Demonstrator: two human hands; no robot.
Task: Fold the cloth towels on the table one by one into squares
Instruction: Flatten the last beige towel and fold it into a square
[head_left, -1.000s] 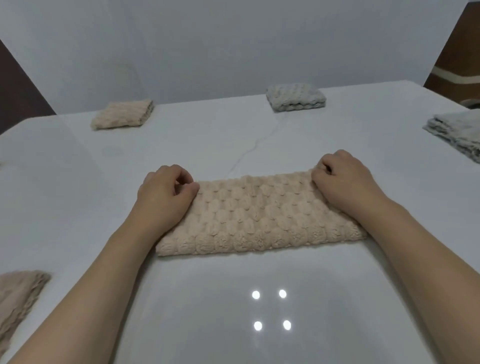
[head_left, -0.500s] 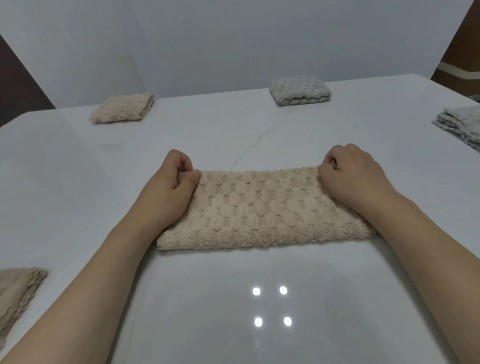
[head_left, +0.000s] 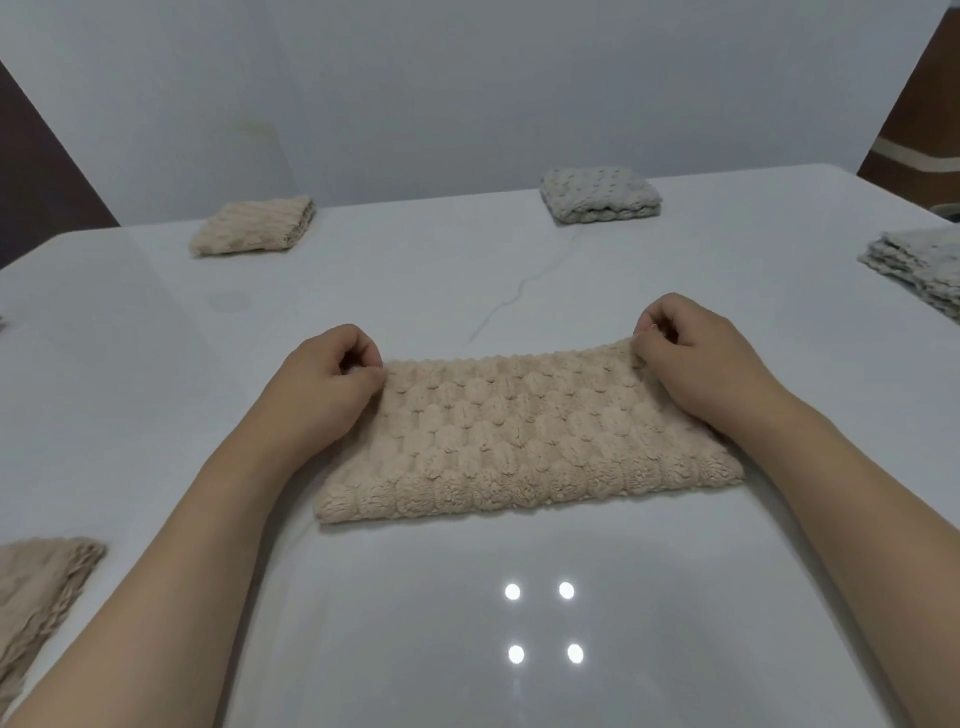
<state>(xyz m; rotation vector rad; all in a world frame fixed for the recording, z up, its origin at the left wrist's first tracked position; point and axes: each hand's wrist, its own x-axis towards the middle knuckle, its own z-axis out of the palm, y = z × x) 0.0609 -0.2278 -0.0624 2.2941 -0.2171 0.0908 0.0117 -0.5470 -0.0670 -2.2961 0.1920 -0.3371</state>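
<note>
Both hands, left hand (head_left: 332, 387) and right hand (head_left: 696, 358), seemingly pinching the beige towel's (head_left: 524, 441) far corners, bare table (head_left: 467, 291) beyond.

One head-worn camera looks forward and down, close over the table (head_left: 156, 364).

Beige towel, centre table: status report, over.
Left hand and right hand each pinch a far corner. Beige towel folded to a long rectangle, not yet square. Nothing in the way.
</note>
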